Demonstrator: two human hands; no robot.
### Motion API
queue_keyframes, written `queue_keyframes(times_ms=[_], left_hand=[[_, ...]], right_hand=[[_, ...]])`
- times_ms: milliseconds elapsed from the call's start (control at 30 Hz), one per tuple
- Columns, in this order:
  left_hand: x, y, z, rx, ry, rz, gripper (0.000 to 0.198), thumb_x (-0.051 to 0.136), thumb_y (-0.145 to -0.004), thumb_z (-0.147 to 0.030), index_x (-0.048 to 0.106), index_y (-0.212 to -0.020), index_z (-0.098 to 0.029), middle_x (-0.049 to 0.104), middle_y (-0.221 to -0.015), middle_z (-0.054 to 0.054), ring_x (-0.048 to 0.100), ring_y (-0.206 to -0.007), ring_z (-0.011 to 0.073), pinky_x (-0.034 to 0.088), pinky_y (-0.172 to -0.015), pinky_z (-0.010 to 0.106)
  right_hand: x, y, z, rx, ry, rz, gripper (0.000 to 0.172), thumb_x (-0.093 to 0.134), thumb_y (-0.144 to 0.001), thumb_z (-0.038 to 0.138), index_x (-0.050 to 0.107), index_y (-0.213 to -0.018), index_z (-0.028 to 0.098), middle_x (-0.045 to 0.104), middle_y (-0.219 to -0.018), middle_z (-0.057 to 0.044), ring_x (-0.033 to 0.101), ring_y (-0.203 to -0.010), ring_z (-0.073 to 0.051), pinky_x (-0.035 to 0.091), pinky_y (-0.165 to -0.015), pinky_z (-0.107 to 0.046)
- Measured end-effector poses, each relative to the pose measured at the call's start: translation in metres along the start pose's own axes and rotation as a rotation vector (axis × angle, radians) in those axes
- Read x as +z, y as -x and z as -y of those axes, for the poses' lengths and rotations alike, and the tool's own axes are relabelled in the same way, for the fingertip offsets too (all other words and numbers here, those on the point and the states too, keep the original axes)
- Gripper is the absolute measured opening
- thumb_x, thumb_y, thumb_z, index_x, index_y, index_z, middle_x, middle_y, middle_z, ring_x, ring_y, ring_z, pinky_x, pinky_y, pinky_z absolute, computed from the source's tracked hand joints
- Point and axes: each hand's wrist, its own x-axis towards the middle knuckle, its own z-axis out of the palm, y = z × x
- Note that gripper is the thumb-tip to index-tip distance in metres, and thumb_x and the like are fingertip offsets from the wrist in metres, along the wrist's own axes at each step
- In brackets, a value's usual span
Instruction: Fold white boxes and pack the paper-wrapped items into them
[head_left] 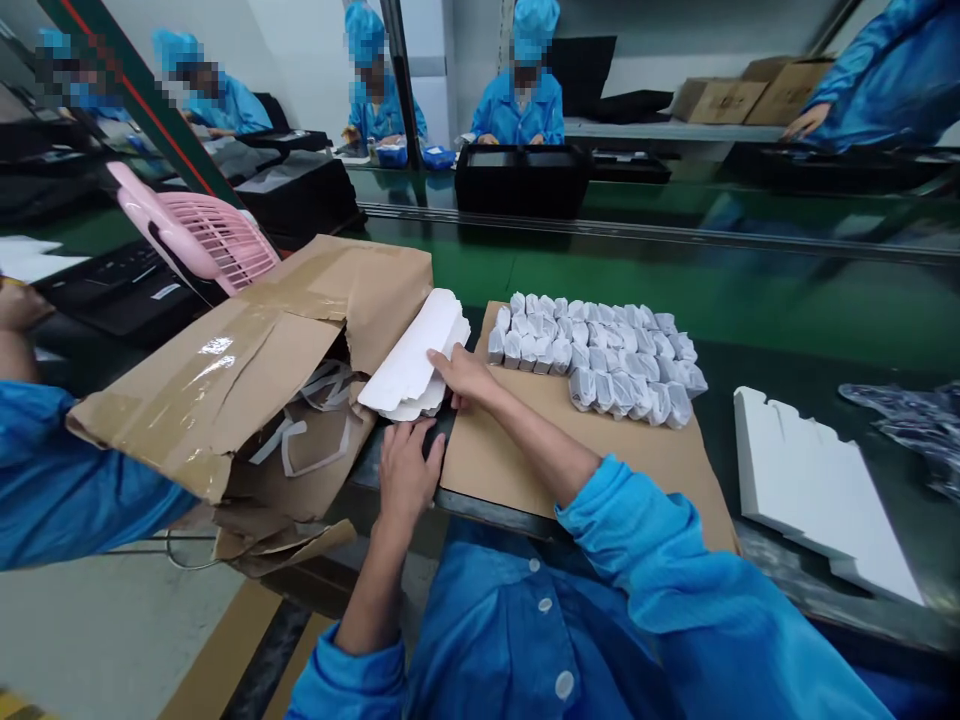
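Observation:
A stack of white die-cut card blanks (414,362) lies aslant beside the torn cardboard box. My right hand (466,378) grips its right edge, with the index finger and thumb near the top sheet and the other fingers partly hidden. Just in front, my left hand (407,468) rests at the table edge, fingers stretched and thumb apart, fingertips close to the stack's lower edge. To the right, several rows of small items wrapped in white paper (600,350) stand on a flat cardboard sheet (517,440).
A torn, taped cardboard box (262,345) takes up the left side, with a pink fan (199,235) behind it. Another white card stack (817,490) and clear plastic bags (911,430) lie right. Co-workers in blue sit across the green conveyor (465,265); a neighbour's sleeve (67,480) reaches in left.

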Motion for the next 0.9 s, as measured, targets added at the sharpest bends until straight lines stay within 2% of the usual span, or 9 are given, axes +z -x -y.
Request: queue_keyframes(times_ms=[133,233,333,433,533,600,700,800,900], left_hand=[[-0.008,-0.021,0.012,0.067,-0.045,0.019,0.029,0.057,-0.089,-0.031,0.071,-0.111,-0.019,0.070,-0.112,0.014,0.060,-0.110,0.0331,0.049,-0.098,0.051],[-0.017,-0.016,0.011,0.154,-0.023,0.062,0.024,0.062,-0.087,-0.031,0.072,-0.108,-0.023,0.073,-0.115,0.006,0.065,-0.108,0.0247,0.053,-0.098,0.039],[-0.032,-0.008,0.003,0.150,-0.021,-0.022,0.025,0.052,-0.095,-0.032,0.071,-0.108,-0.022,0.075,-0.110,0.007,0.069,-0.102,0.0208,0.054,-0.095,0.036],[-0.042,-0.016,-0.004,0.127,-0.105,-0.168,0.038,0.051,-0.096,-0.039,0.063,-0.127,-0.019,0.065,-0.133,0.015,0.058,-0.128,0.0291,0.041,-0.113,0.049],[-0.038,-0.038,-0.002,0.125,-0.199,-0.195,0.057,0.062,-0.089,-0.047,0.057,-0.137,-0.016,0.050,-0.150,0.020,0.038,-0.145,0.0392,0.024,-0.120,0.062],[-0.033,-0.049,0.002,0.117,-0.195,-0.184,0.060,0.064,-0.088,-0.049,0.057,-0.137,-0.016,0.051,-0.149,0.022,0.042,-0.143,0.0412,0.029,-0.117,0.064],[-0.032,-0.048,0.003,0.097,-0.167,-0.262,0.061,0.062,-0.089,-0.050,0.054,-0.139,-0.016,0.047,-0.151,0.023,0.044,-0.141,0.0402,0.035,-0.114,0.061],[-0.042,-0.034,-0.011,0.102,-0.063,-0.413,0.054,0.060,-0.092,-0.048,0.056,-0.136,-0.017,0.049,-0.149,0.021,0.044,-0.141,0.0339,0.035,-0.116,0.054],[-0.052,-0.020,-0.036,0.092,0.326,-0.490,0.047,0.062,-0.092,-0.043,0.058,-0.134,-0.022,0.058,-0.141,0.014,0.054,-0.133,0.0263,0.042,-0.112,0.044]], right_hand=[[-0.001,-0.013,0.016,-0.034,0.107,-0.018,0.065,0.041,-0.098,0.064,0.054,-0.117,0.003,0.070,-0.065,-0.010,0.065,-0.050,-0.023,0.049,-0.060,-0.032],[-0.008,-0.018,0.015,-0.043,0.120,-0.037,0.066,0.041,-0.097,0.067,0.057,-0.113,0.005,0.072,-0.071,-0.013,0.070,-0.061,-0.026,0.049,-0.067,-0.033],[-0.012,-0.019,0.010,-0.045,0.073,-0.117,0.061,0.042,-0.098,0.065,0.055,-0.120,0.009,0.075,-0.092,-0.017,0.073,-0.079,-0.026,0.050,-0.075,-0.032],[-0.010,-0.021,0.009,-0.022,-0.028,-0.106,0.059,0.037,-0.100,0.064,0.059,-0.116,0.012,0.073,-0.094,-0.013,0.071,-0.076,-0.023,0.053,-0.072,-0.033],[-0.003,-0.023,0.010,0.022,-0.140,-0.007,0.049,0.047,-0.100,0.056,0.063,-0.112,0.011,0.070,-0.098,-0.010,0.069,-0.080,-0.019,0.057,-0.073,-0.035],[-0.001,-0.024,0.011,0.046,-0.208,0.029,0.038,0.057,-0.098,0.044,0.061,-0.121,0.014,0.066,-0.114,-0.009,0.067,-0.096,-0.020,0.058,-0.083,-0.039],[-0.007,-0.020,0.010,0.050,-0.295,0.035,0.038,0.062,-0.096,0.037,0.058,-0.128,0.016,0.061,-0.126,-0.010,0.064,-0.108,-0.022,0.057,-0.090,-0.043],[-0.025,0.000,0.007,-0.012,-0.365,0.016,0.025,0.054,-0.101,0.034,0.062,-0.110,0.012,0.067,-0.097,-0.006,0.066,-0.079,-0.014,0.057,-0.070,-0.030],[-0.049,0.040,-0.003,-0.121,-0.416,0.085,0.028,0.052,-0.101,0.029,0.058,-0.079,0.014,0.058,-0.059,0.001,0.053,-0.049,-0.008,0.043,-0.049,-0.020]])
